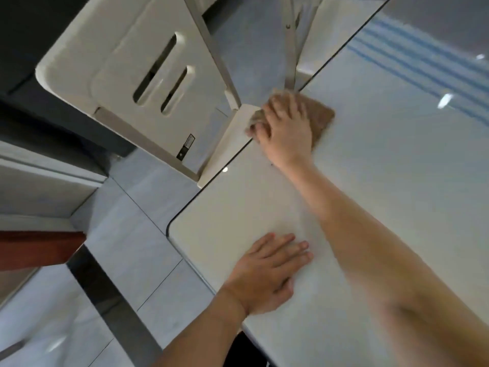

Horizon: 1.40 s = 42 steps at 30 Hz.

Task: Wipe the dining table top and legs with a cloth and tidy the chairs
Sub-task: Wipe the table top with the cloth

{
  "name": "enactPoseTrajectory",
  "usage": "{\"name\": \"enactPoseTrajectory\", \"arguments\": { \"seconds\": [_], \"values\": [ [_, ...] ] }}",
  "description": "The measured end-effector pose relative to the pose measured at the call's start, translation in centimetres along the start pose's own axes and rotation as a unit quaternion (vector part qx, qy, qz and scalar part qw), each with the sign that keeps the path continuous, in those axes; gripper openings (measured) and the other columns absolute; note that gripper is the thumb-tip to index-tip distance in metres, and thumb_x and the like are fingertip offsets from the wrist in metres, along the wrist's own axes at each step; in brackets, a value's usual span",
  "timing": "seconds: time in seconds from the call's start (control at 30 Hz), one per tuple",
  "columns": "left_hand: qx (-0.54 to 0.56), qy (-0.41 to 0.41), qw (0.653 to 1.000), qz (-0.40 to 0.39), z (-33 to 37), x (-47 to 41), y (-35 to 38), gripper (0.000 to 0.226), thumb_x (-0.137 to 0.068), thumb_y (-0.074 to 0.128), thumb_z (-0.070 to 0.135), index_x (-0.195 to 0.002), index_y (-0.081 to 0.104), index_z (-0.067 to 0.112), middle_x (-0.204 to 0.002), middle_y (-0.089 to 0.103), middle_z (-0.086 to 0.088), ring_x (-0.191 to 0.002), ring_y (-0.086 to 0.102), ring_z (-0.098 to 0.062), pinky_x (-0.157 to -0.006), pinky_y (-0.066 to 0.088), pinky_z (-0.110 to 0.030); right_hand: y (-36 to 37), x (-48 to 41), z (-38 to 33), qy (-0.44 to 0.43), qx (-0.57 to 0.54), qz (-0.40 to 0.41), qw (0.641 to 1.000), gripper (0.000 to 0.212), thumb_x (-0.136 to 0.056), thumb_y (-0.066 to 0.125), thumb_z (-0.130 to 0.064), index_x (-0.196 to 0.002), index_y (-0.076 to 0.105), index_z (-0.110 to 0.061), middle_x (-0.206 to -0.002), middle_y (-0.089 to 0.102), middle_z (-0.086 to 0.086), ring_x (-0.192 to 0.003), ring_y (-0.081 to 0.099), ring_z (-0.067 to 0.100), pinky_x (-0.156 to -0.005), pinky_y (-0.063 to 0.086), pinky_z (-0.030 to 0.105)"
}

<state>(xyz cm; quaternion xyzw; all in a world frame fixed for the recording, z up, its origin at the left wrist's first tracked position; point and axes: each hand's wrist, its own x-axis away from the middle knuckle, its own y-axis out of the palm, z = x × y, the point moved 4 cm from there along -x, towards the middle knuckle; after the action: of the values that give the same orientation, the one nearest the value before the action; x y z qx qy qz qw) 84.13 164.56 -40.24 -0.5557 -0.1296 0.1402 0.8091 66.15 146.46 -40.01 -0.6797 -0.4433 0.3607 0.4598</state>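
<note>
The right grip (287,125) is laid over a brown cloth (321,117), with the fingers bent down over the cloth's bunched end, so that the cloth is both held and pressed against the bench (383,194). The cloth is found at the edge of the bench top, its bunched end reaching just past that edge, right beside the seat of a white chair (148,72). The left grip (267,271) is spread flat on the bare top near the rounded corner, fingers straight. Nothing is held in it, and it is judged to serve as a prop while the reach is made.

The wiping of the top is judged to be the step in hand. How much of the top has been covered cannot be told, since only reflections are shown on the glossy surface and no streaks can be made out. A small dark speck is seen on the top just beside the right wrist.

The bench legs are hidden from this view, so that part is taken as left to do. The chair, with two slots in its back, is stood at an angle to the bench, its seat close against the edge. A second chair (328,33) is glimpsed farther along. The tidying of the chairs is therefore also judged to be outstanding.
</note>
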Motion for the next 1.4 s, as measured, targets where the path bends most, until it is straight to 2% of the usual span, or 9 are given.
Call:
{"name": "enactPoseTrajectory", "arguments": {
  "seconds": [0.23,0.37,0.53,0.8,0.93,1.07,1.2,1.27,1.4],
  "values": [
    [-0.02,0.007,0.999,-0.024,-0.2,0.3,0.4,0.054,-0.087,0.047,0.034,-0.141,0.043,0.03,-0.149,0.04,0.01,-0.141,0.031,-0.015,-0.118,0.019,-0.038,0.0,9.4,-0.9,-0.393,0.003,-0.134,0.91,0.056,-0.093,0.038,-0.048,-0.146,0.043,-0.03,-0.153,0.04,-0.005,-0.146,0.027,0.025,-0.119,0.014,0.037],
    [-0.022,0.018,0.999,-0.013,-0.3,0.1,0.2,0.057,-0.086,0.048,0.033,-0.142,0.041,0.029,-0.15,0.039,0.01,-0.141,0.031,-0.014,-0.116,0.023,-0.038,-3.8,3.5,14.0,-0.119,0.03,-0.023,0.992,0.056,-0.093,0.035,-0.049,-0.143,0.045,-0.028,-0.15,0.044,0.003,-0.14,0.036,0.031,-0.117,0.025,0.043],
    [-0.002,0.021,1.0,0.021,-0.2,0.0,0.0,0.051,-0.087,0.049,0.028,-0.138,0.048,0.026,-0.147,0.044,0.009,-0.139,0.036,-0.015,-0.115,0.026,-0.039,-8.0,7.3,23.7,0.233,0.031,0.049,0.971,0.059,-0.097,0.029,-0.048,-0.15,0.035,-0.022,-0.157,0.033,0.005,-0.147,0.02,0.032,-0.121,0.01,0.042],
    [0.002,0.011,1.0,0.012,0.2,-0.2,-0.3,0.051,-0.084,0.049,0.028,-0.135,0.052,0.026,-0.143,0.05,0.006,-0.136,0.038,-0.015,-0.114,0.027,-0.038,-4.9,38.6,2.3,-0.024,-0.002,-0.094,0.995,0.06,-0.09,0.05,-0.046,-0.148,0.039,-0.031,-0.157,0.032,-0.008,-0.148,0.022,0.024,-0.115,0.028,0.045],
    [-0.001,0.015,1.0,0.003,0.1,0.0,-0.2,0.052,-0.086,0.048,0.03,-0.137,0.049,0.025,-0.142,0.05,0.005,-0.136,0.038,-0.016,-0.116,0.023,-0.037,-6.0,41.2,6.9,-0.255,0.028,-0.19,0.948,0.061,-0.089,0.049,-0.054,-0.147,0.036,-0.039,-0.156,0.031,-0.014,-0.148,0.021,0.017,-0.119,0.02,0.037],
    [-0.011,0.022,1.0,0.007,0.1,-0.1,-0.1,0.053,-0.084,0.048,0.028,-0.137,0.051,0.023,-0.142,0.05,0.005,-0.135,0.041,-0.017,-0.116,0.024,-0.038,-9.7,31.3,21.1,0.059,0.042,-0.022,0.997,0.056,-0.091,0.047,-0.047,-0.145,0.04,-0.034,-0.151,0.043,-0.002,-0.144,0.03,0.023,-0.119,0.021,0.035],
    [-0.012,0.032,0.999,0.014,0.2,-0.2,0.0,0.052,-0.084,0.049,0.026,-0.135,0.052,0.022,-0.141,0.051,0.002,-0.134,0.043,-0.02,-0.113,0.029,-0.042,-11.9,23.7,27.8,0.351,0.02,0.067,0.934,0.057,-0.094,0.036,-0.047,-0.147,0.041,-0.026,-0.155,0.036,0.002,-0.146,0.022,0.031,-0.12,0.015,0.042],
    [-0.018,0.037,0.999,0.011,0.1,-0.2,0.1,0.052,-0.084,0.05,0.027,-0.136,0.051,0.022,-0.142,0.05,0.002,-0.135,0.043,-0.021,-0.113,0.03,-0.043,-10.5,22.7,24.7,0.381,0.022,0.068,0.922,0.057,-0.094,0.032,-0.046,-0.148,0.038,-0.027,-0.157,0.033,0.002,-0.147,0.019,0.035,-0.121,0.011,0.044],
    [-0.013,0.038,0.999,0.014,0.1,-0.2,0.1,0.05,-0.086,0.047,0.027,-0.135,0.053,0.02,-0.141,0.051,-0.001,-0.133,0.044,-0.024,-0.112,0.031,-0.045,-6.5,30.5,11.4,0.199,0.019,0.055,0.978,0.053,-0.094,0.045,-0.046,-0.144,0.045,-0.029,-0.153,0.04,-0.002,-0.146,0.027,0.032,-0.119,0.019,0.047]
  ]
}}
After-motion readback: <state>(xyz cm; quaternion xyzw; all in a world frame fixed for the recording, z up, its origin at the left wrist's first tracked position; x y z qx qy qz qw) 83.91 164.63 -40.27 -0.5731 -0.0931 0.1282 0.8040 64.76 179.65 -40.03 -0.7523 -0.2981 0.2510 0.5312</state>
